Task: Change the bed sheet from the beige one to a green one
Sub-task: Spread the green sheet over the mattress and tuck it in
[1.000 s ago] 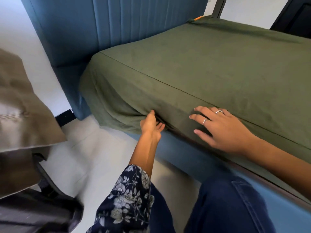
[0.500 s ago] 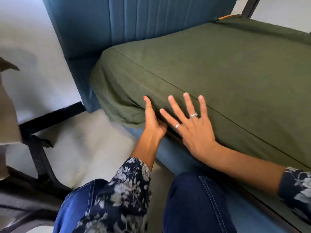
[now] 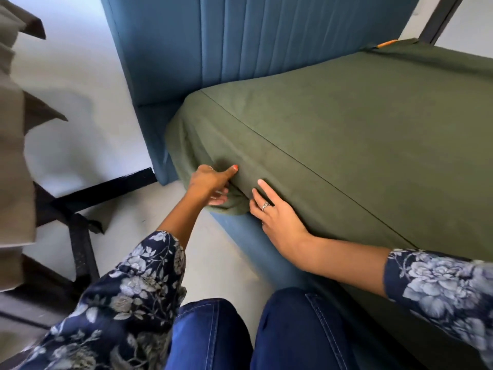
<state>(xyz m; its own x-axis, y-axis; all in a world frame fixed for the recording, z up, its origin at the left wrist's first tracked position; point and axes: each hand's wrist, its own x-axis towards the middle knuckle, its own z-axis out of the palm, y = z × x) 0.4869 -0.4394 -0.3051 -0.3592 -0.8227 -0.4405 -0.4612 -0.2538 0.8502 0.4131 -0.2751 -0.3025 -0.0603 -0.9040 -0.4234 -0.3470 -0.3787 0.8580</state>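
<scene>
Since the earlier frames the left hand (image 3: 210,184) had shifted from lying flat against the mattress side to gripping a loose fold of the green sheet (image 3: 360,124) at centre frame, thumb on top, fingers curled beneath the bunched hem. Right hand (image 3: 277,217) lay just right of that fold, fingers straight and together, pressed flat on the sheet's side drop; a ring showed on one finger. Green sheet covered the mattress across the right and upper right, corner wrapped beside the blue headboard (image 3: 240,44). Blue bed frame (image 3: 253,244) ran below the hem. Beige fabric (image 3: 13,156) hung at far left, over a black stand (image 3: 80,236)
</scene>
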